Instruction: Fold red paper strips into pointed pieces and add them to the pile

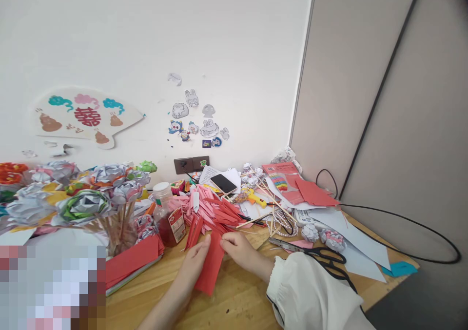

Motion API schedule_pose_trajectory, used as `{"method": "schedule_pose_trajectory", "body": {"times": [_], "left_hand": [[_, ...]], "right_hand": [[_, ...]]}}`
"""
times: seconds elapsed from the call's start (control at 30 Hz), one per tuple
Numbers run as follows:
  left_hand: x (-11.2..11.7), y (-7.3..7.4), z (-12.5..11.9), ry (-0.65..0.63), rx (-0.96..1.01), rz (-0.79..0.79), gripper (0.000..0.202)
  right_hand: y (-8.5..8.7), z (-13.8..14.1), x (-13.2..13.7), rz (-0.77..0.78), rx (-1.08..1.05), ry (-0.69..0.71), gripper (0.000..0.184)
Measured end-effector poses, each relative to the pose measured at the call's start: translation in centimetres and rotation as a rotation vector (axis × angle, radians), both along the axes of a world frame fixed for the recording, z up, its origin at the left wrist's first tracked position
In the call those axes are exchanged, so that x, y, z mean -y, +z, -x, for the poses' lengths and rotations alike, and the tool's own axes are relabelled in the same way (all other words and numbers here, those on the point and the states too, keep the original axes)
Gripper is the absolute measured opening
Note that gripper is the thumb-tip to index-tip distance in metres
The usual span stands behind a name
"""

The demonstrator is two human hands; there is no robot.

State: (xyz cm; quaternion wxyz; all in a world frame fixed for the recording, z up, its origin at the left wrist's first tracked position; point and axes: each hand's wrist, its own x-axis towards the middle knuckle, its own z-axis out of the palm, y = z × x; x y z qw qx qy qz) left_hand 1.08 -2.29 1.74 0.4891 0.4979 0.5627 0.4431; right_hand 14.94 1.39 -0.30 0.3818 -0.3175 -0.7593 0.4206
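My left hand (195, 262) and my right hand (239, 249) meet low in the middle of the wooden table (241, 300). Together they pinch a long red paper strip (211, 269) that hangs down toward me between them. My left thumb and fingers close on the strip's left edge, and my right fingers press its upper right corner. Just behind the hands lies a heap of folded red and pink paper strips (212, 210). My right arm wears a white sleeve (310, 291).
A bottle of red liquid (168, 220) stands left of the heap, a stack of red paper sheets (133, 262) beside it. Paper flowers (84, 198) crowd the left. Black scissors (321, 257), a phone (223, 183), a yellow glue gun (256, 198), beads and a black cable (402, 223) lie right.
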Motion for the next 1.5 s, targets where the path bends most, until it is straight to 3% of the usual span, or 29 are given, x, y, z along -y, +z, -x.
{"method": "schedule_pose_trajectory", "body": {"times": [0.13, 0.5, 0.7, 0.93, 1.2, 1.5], "left_hand": [[0.5, 0.3, 0.0, -0.068, 0.145, 0.097, 0.047], [0.2, 0.4, 0.0, -0.155, 0.09, 0.103, 0.035], [0.5, 0.4, 0.0, -0.205, 0.195, 0.117, 0.036], [0.5, 0.7, 0.4, -0.241, 0.113, 0.144, 0.035], [0.5, 1.3, 0.9, -0.325, -0.043, 0.066, 0.035], [0.3, 0.8, 1.0, -0.356, -0.147, -0.011, 0.034]], "right_hand": [[0.8, -0.8, 0.0, 0.004, 0.067, 0.142, 0.023], [0.3, -1.1, -0.3, -0.072, 0.2, 0.137, 0.022], [0.8, -1.2, -0.1, -0.031, 0.191, 0.162, 0.022], [0.7, -1.2, -0.1, -0.032, 0.208, 0.192, 0.022], [1.3, -1.6, -0.1, 0.035, 0.203, 0.272, 0.025], [1.3, -1.7, -0.2, 0.085, 0.179, 0.304, 0.025]]}}
